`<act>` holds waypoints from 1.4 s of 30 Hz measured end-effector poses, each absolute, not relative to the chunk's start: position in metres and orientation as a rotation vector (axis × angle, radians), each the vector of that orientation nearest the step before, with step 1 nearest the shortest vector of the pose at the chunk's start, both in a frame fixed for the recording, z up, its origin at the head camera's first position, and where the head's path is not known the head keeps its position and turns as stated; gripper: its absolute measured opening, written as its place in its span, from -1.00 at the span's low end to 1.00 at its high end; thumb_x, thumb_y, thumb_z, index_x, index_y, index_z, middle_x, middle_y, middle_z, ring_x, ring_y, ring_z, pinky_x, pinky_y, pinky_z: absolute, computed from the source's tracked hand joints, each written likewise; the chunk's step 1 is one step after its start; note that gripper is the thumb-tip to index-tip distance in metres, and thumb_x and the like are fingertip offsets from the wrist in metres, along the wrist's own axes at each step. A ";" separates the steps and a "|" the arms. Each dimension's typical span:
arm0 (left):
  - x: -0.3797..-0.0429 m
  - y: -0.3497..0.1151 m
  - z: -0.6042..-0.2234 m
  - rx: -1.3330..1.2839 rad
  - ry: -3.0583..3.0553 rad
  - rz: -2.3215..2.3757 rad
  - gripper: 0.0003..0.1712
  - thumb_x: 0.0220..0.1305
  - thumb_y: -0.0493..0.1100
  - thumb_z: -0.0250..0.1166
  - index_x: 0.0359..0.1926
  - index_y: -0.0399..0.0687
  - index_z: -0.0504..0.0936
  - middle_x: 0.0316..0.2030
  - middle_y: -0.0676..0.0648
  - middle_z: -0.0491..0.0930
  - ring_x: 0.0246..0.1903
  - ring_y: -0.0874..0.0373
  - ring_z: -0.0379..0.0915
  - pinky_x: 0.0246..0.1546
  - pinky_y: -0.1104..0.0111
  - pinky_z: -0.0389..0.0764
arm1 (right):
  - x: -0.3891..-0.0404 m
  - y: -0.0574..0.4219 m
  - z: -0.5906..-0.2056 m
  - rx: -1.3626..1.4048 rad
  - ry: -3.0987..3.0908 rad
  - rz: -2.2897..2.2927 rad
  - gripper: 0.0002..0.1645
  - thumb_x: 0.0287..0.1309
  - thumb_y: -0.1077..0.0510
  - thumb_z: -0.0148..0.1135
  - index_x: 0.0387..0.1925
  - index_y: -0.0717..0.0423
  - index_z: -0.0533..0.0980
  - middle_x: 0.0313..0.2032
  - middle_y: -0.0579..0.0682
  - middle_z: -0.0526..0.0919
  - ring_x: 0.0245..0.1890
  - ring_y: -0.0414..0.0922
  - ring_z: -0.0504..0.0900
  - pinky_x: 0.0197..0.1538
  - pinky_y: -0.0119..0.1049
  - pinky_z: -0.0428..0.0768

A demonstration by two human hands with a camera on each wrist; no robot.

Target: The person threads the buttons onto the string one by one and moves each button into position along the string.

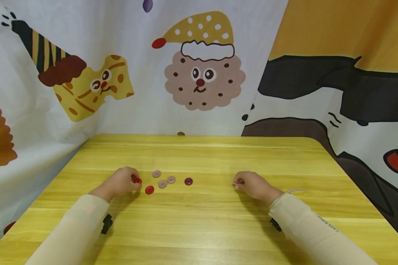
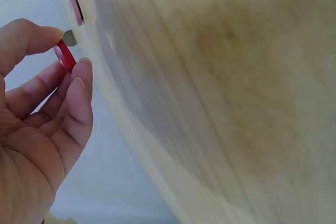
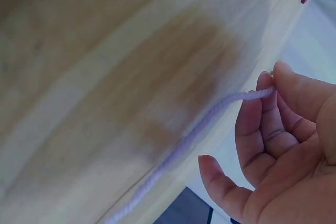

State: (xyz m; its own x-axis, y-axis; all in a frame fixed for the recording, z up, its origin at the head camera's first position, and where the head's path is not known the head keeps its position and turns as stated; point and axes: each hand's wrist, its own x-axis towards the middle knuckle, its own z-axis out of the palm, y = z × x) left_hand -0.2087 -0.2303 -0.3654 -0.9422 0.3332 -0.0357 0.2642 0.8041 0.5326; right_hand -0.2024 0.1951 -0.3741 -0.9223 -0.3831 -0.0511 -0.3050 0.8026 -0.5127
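Between thumb and fingertips, my left hand (image 1: 122, 181) pinches a red button (image 2: 65, 56), held on edge above the wooden table. Just right of that hand, another red button (image 1: 149, 190) lies flat. Several dusty-pink buttons (image 1: 162, 184) are scattered beside it, and a dark red button (image 1: 188, 181) sits farther right. My right hand (image 1: 253, 186) pinches one end of a pale lilac yarn (image 3: 199, 127) between thumb and forefinger. From there the yarn runs back in a long strand past the palm in the right wrist view, and a bit shows by the right sleeve in the head view.
The wooden table (image 1: 199, 228) has rounded far corners and ends at a printed curtain (image 1: 136, 117) with cartoon figures. Dark wrist-worn devices (image 1: 107, 223) sit under both sleeves. At the lower left, a red patch shows beyond the table edge.
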 end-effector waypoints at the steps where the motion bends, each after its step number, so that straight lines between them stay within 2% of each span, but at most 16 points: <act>1: -0.208 -0.230 -0.365 0.473 2.861 0.825 -0.89 0.05 -0.37 0.34 -0.39 -0.31 0.56 -0.48 -0.07 0.53 -0.49 0.12 0.37 -0.45 0.31 0.46 | -0.202 0.195 -0.374 -0.535 2.839 -0.766 -0.96 0.18 0.30 0.27 -0.32 0.17 0.55 -0.35 -0.06 0.64 -0.29 -0.16 0.59 -0.22 -0.25 0.56; 14: -0.207 -0.227 -0.364 0.368 2.867 0.908 -0.82 0.08 -0.37 0.33 -0.30 -0.32 0.49 -0.41 -0.13 0.51 -0.46 0.09 0.38 -0.45 0.31 0.46 | -0.200 0.195 -0.370 -0.516 2.889 -0.740 -0.92 0.23 0.28 0.23 -0.32 0.18 0.64 -0.37 -0.05 0.67 -0.49 -0.21 0.42 -0.37 -0.31 0.46; 26: -0.204 -0.208 -0.355 0.398 2.831 1.069 -0.73 0.10 -0.36 0.29 -0.15 -0.34 0.49 -0.32 -0.15 0.52 -0.39 0.08 0.42 -0.43 0.33 0.50 | -0.195 0.201 -0.363 -0.456 2.889 -0.860 -0.86 0.29 0.23 0.18 -0.20 0.17 0.64 -0.30 -0.01 0.67 -0.47 -0.18 0.42 -0.37 -0.29 0.44; 35: -0.200 -0.187 -0.349 0.484 2.845 1.150 -0.77 0.15 -0.34 0.30 -0.16 -0.30 0.51 -0.25 -0.14 0.54 -0.29 0.04 0.46 -0.41 0.34 0.53 | -0.193 0.204 -0.357 -0.399 2.911 -0.927 -0.79 0.35 0.16 0.13 -0.16 0.17 0.63 -0.28 0.03 0.65 -0.54 -0.15 0.36 -0.42 -0.27 0.40; 42: -0.194 -0.172 -0.346 0.483 2.864 1.274 -0.72 0.14 -0.34 0.30 -0.12 -0.30 0.50 -0.24 -0.16 0.55 -0.27 0.02 0.48 -0.39 0.34 0.56 | -0.189 0.206 -0.354 -0.357 2.929 -1.016 -0.77 0.35 0.17 0.12 -0.12 0.22 0.61 -0.25 0.08 0.64 -0.49 -0.14 0.40 -0.42 -0.28 0.43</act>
